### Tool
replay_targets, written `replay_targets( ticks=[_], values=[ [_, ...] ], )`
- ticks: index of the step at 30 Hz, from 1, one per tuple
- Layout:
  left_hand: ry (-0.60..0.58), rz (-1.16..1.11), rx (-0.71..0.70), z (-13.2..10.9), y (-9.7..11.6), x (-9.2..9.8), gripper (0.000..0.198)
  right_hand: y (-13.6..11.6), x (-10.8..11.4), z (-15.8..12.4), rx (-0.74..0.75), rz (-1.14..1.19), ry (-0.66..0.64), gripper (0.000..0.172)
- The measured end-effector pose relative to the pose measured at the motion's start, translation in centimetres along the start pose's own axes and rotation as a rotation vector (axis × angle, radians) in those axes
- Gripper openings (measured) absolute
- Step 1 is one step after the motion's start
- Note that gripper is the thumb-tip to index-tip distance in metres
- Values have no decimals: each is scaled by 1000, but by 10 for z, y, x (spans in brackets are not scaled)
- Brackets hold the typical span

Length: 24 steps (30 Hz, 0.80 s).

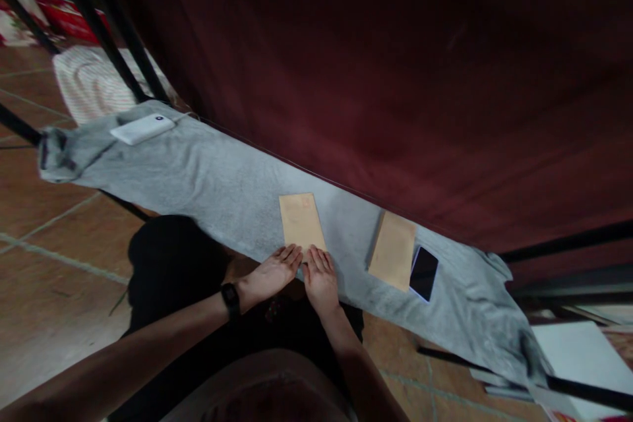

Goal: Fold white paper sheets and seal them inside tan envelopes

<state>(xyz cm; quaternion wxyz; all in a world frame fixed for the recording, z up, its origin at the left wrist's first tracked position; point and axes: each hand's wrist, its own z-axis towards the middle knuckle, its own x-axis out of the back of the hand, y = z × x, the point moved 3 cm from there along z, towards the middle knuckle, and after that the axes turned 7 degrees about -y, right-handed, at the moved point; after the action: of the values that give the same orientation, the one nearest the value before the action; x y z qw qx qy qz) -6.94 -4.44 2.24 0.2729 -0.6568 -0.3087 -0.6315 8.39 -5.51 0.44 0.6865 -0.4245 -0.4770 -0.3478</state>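
A brown paper envelope [302, 221] lies on the grey cloth in front of me, with small printing near its far right corner. My left hand [275, 271] touches its near edge, fingers stretched out and the hand turned on its side. Beside it, my right hand [321, 278] rests on the near right corner, fingers extended and lying flat. The fingertips of both hands come close together there and cover that edge. Off to the right sits a stack of similar brown envelopes [394, 252], apart from both hands.
A dark-screened phone [424, 274] touches the stack's right side. The grey cloth [222, 178] covers a narrow bench. At its left end lies a white flat device [142, 128] with a cable. A dark red curtain [346, 79] hangs along the far edge; black bars [116, 46] stand left.
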Motion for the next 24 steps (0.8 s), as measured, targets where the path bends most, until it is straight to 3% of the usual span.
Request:
replay_targets(
  ticks=[8, 24],
  values=[
    [63, -39, 0, 3, 4, 4, 57, 1, 9, 10, 18, -28, -115, 39],
    [40, -12, 44, 15, 19, 23, 50, -1, 21, 17, 132, -80, -186, 44]
  ],
)
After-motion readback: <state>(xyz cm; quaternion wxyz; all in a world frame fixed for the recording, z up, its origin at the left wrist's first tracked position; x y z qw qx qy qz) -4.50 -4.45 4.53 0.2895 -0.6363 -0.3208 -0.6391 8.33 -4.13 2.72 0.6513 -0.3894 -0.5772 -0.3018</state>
